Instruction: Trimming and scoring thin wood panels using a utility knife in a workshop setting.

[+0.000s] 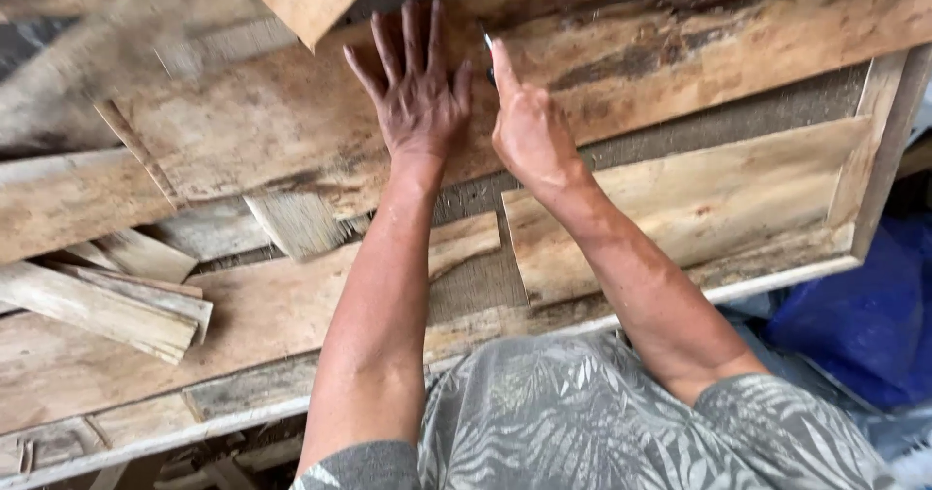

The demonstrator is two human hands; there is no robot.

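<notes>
Fingers spread wide, left hand [417, 97] presses flat on the weathered plank [291, 121]. Just beside it, right hand [524, 126] is curled shut on a small dark marking tool [488, 55], forefinger extended, tip touching the same plank. Loose wood strips [116, 296] lie well left of both.

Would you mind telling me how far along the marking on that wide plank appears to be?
Done: the wide plank lies across the bench frame, with offcuts stacked aside. In hand: the left hand presses flat on the plank while the right hand holds a slim dark tool, its tip at the wood. Left: no drawn line or cut shows on the plank yet.
</notes>
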